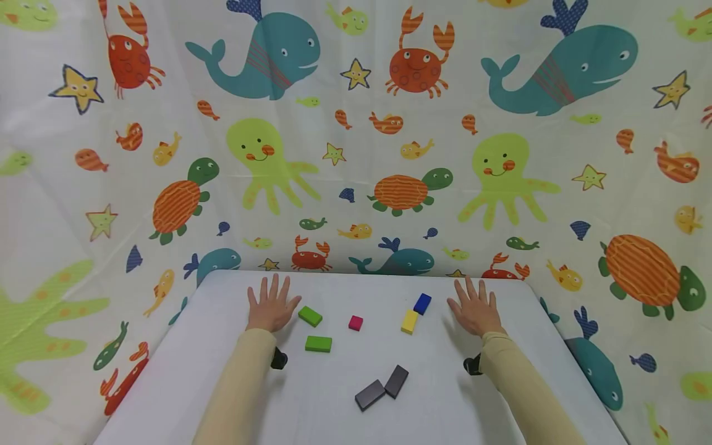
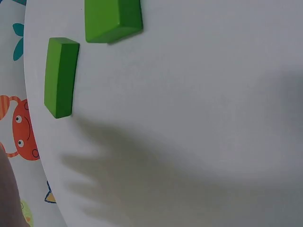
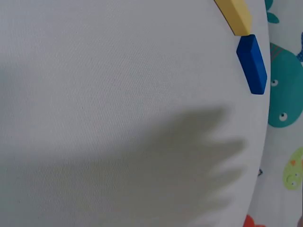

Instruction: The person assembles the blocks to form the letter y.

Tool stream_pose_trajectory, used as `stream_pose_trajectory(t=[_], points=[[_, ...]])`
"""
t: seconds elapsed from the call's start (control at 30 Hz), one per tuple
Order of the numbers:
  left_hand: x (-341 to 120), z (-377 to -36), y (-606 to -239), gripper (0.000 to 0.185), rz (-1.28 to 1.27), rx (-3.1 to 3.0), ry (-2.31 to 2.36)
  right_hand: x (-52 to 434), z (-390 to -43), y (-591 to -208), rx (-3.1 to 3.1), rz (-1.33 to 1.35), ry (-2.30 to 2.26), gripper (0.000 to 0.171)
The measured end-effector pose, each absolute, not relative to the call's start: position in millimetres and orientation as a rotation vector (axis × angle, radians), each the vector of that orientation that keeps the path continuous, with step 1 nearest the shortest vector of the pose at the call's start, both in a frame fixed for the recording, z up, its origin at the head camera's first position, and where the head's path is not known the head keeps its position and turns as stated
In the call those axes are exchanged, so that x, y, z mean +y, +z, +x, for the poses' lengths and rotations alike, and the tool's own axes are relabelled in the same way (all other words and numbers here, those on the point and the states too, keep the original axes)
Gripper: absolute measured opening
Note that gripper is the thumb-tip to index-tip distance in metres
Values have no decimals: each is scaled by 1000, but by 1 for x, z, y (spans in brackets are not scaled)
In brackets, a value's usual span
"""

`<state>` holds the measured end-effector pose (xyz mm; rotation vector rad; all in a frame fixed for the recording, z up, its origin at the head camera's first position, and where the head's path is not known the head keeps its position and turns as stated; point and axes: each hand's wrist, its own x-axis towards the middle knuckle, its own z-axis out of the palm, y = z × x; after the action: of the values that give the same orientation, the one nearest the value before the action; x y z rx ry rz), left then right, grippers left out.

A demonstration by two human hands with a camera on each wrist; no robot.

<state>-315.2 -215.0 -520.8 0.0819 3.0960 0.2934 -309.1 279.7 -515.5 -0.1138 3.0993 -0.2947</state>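
Note:
Both hands lie flat, palms down, fingers spread, on a white table [image 1: 311, 402]. My left hand [image 1: 271, 304] rests at the far left, just left of two green blocks [image 1: 309, 316] [image 1: 318, 343]. The left wrist view shows those green blocks [image 2: 60, 77] [image 2: 112, 19] and the hand's shadow. My right hand [image 1: 474, 307] rests at the far right, right of a blue block [image 1: 422, 303] and a yellow block [image 1: 409, 321]. In the right wrist view are the blue block [image 3: 252, 65] and the yellow block [image 3: 235, 15]. Neither hand holds anything.
A small pink block [image 1: 355, 322] lies mid-table. Two dark grey blocks [image 1: 369, 395] [image 1: 396, 381] lie side by side nearer me. A sea-animal patterned cloth [image 1: 356, 123] hangs behind and around the table.

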Motion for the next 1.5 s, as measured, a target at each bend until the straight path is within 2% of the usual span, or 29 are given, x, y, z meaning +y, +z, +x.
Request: stream_pose_trajectory(t=[0.2, 0.5, 0.67, 0.9, 1.27, 1.5], points=[[-204, -317, -523, 72, 134, 3124, 319, 276, -309, -516, 3094, -134, -272, 69], [-132, -322, -525, 46, 583, 3198, 529, 254, -307, -530, 3126, -208, -529, 62], [-100, -318, -528, 40, 723, 3054, 680, 240, -303, -543, 3080, -299, -721, 56], [-80, -317, -534, 34, 725, 2937, 736, 226, -300, -548, 3026, -441, -800, 53], [-74, -313, -550, 21, 801, 2983, 732, 218, -298, -557, 3023, -537, -772, 44], [-72, -312, -553, 13, 737, 3052, 613, 213, -296, -562, 3013, -520, -748, 37]])
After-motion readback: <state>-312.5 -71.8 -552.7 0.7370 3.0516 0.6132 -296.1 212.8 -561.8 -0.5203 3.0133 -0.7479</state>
